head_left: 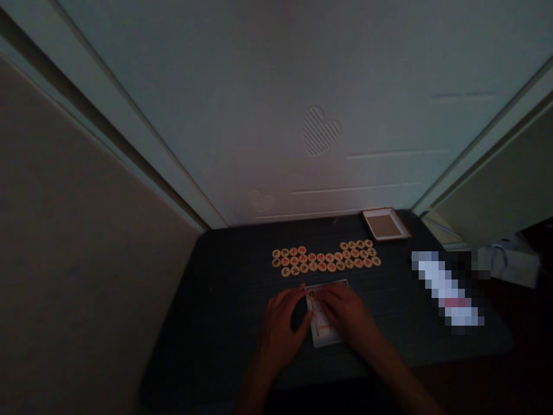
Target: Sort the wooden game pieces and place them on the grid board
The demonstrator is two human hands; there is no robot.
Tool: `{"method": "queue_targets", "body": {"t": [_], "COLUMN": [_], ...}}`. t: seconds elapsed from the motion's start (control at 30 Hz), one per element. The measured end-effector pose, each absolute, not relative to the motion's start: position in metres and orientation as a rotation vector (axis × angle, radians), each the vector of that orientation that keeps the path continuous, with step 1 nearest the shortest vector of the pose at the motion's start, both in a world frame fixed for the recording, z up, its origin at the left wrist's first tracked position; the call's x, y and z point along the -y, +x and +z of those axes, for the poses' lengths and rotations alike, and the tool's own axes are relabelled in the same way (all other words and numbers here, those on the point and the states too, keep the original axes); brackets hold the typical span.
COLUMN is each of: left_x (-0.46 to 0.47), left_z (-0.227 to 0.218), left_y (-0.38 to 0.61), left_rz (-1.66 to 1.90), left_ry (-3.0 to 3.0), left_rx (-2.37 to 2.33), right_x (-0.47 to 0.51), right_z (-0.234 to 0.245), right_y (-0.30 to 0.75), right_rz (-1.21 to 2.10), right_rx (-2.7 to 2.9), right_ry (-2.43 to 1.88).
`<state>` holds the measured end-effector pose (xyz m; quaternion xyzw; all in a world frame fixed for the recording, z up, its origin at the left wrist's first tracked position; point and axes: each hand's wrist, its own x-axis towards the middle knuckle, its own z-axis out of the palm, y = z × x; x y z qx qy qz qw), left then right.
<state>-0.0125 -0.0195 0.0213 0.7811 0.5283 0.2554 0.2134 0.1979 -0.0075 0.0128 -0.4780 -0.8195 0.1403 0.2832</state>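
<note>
Both hands are resting on a flat white tray (326, 334) lying near the front of the dark tabletop (224, 300). The right hand (345, 317) is lying across it, its grip slack and clasping nothing. The left hand (280, 323) is curling at the tray's left edge; whether its grip is closing, I cannot tell. A single piece (311, 294) is sitting on the tray's far corner. Rows of round game pieces (326, 259) are lying beyond, with a box lid (385, 225) further back.

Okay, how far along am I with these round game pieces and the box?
Early, it seems. One piece sits in the box corner. The left hand and right hand rest on that box. The rows of pieces lie on the table outside it; a shallow tray lies apart.
</note>
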Motion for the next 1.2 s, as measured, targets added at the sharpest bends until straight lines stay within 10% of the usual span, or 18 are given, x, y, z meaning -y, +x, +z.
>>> {"method": "queue_targets", "body": {"t": [1.2], "left_x": [0.0219], "left_z": [0.0181], "left_y": [-0.0093], "left_rz": [0.543], "left_ry": [2.389], "left_rx": [-1.491], "right_x": [0.0136], "right_z": [0.0128], "right_y": [0.1957], "right_rz": [0.380], "right_rx": [2.206], "right_ry": [-1.275]}}
